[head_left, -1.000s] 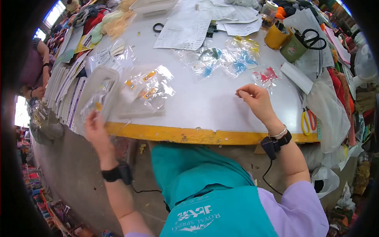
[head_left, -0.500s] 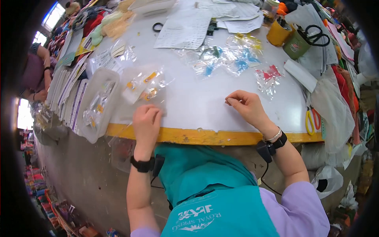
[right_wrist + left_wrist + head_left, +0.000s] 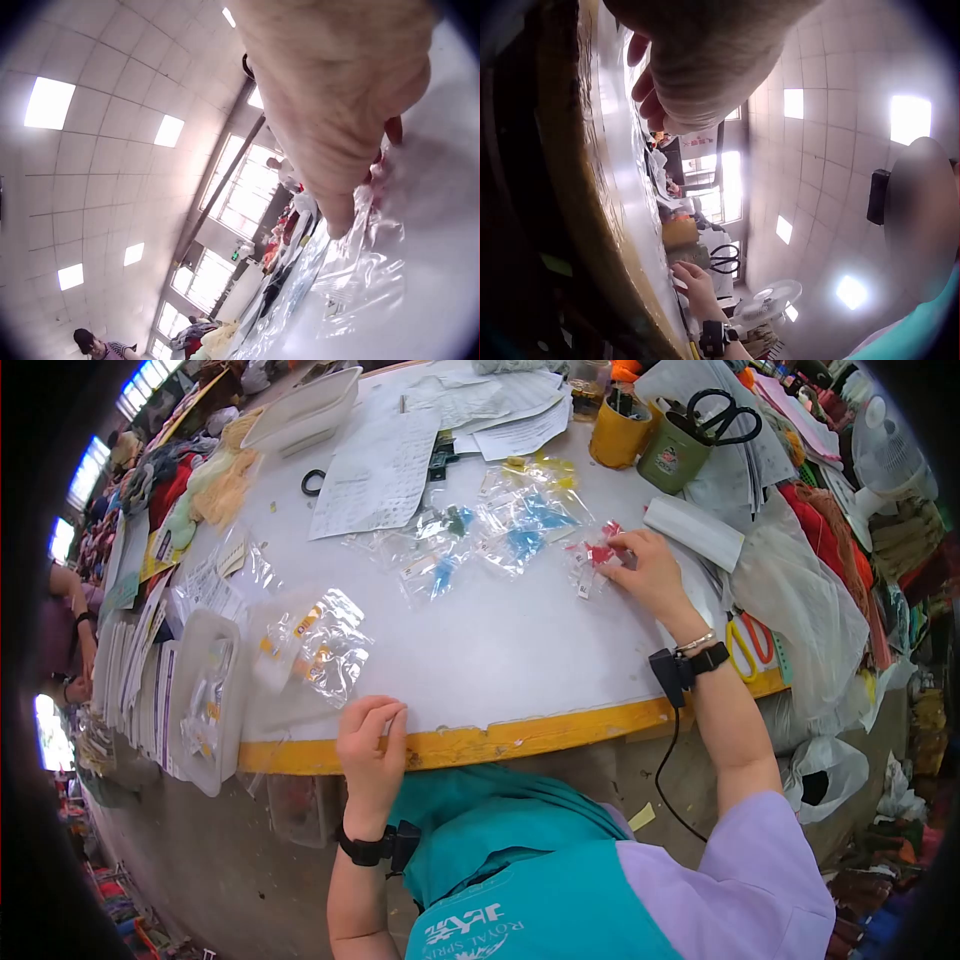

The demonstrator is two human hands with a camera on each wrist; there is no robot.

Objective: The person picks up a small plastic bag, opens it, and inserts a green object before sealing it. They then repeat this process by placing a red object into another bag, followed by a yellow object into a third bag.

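Note:
My right hand (image 3: 648, 578) is at a small clear plastic packet (image 3: 584, 586) with a red piece inside. Thumb and forefinger close in on its red part, and the fingers hide some of it. In the right wrist view the fingertips are down at the crinkled clear plastic (image 3: 360, 277). By the table's front edge, my left hand (image 3: 372, 753) rests with loosely curled fingers and nothing visible in them. Beyond it lie clear packets with orange-yellow labels (image 3: 318, 643). Left of them stands a long translucent tray (image 3: 228, 705) with more packets.
Packets with blue pieces (image 3: 525, 542) lie mid-table. Behind are paper sheets (image 3: 375, 475), a yellow cup (image 3: 617, 435) and a green tin (image 3: 672, 460) holding black-handled scissors (image 3: 722, 422). Yellow-and-red-handled scissors (image 3: 742, 645) lie near the right edge. Stacked cards (image 3: 130, 650) flank the tray.
My left hand came from the tray to the front edge, letting go of the packet there. My right hand reached forward to the red packet. The head view has turned to the right.

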